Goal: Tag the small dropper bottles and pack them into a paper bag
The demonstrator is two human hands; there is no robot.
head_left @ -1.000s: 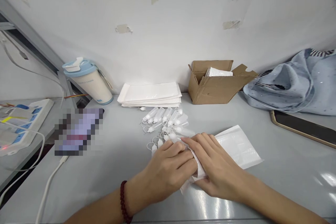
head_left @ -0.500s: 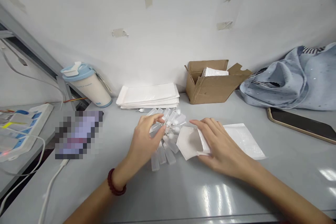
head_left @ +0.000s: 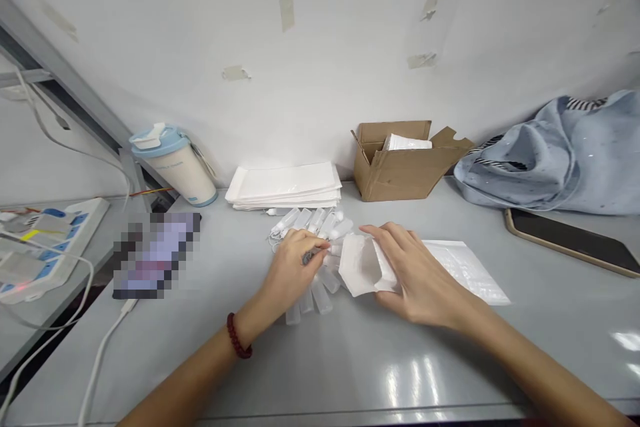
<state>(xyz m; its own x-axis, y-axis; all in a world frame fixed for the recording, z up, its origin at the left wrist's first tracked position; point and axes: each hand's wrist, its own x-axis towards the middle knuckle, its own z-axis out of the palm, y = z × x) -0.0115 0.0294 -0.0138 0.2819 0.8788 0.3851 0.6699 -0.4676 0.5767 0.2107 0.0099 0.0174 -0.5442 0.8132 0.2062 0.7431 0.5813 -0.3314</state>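
My left hand (head_left: 300, 259) is closed in a pinch over the middle of a fan of small translucent plastic bottles (head_left: 323, 297) with white tips. Between its thumb and fingers shows a thin grey strand-like bunch (head_left: 311, 255), partly hidden by the fingers. My right hand (head_left: 407, 273) grips a white padded envelope (head_left: 465, 270) near its mouth and holds it open. The envelope's open flap (head_left: 357, 263) faces left, right beside the bottles and the left fingertips. Its far end lies on the grey table.
A stack of white envelopes (head_left: 285, 183) lies behind the bottles. Further right stand an open cardboard box (head_left: 395, 173), a blue cloth bag (head_left: 555, 160) and a phone (head_left: 570, 240). On the left are a tumbler (head_left: 175, 167), a blurred-out phone (head_left: 157, 257) with a cable, and a power strip (head_left: 65, 240).
My left hand has moved slightly right and down, and its thumb and fingers have closed from an open curl into a pinch. The right hand still holds the envelope's mouth open.
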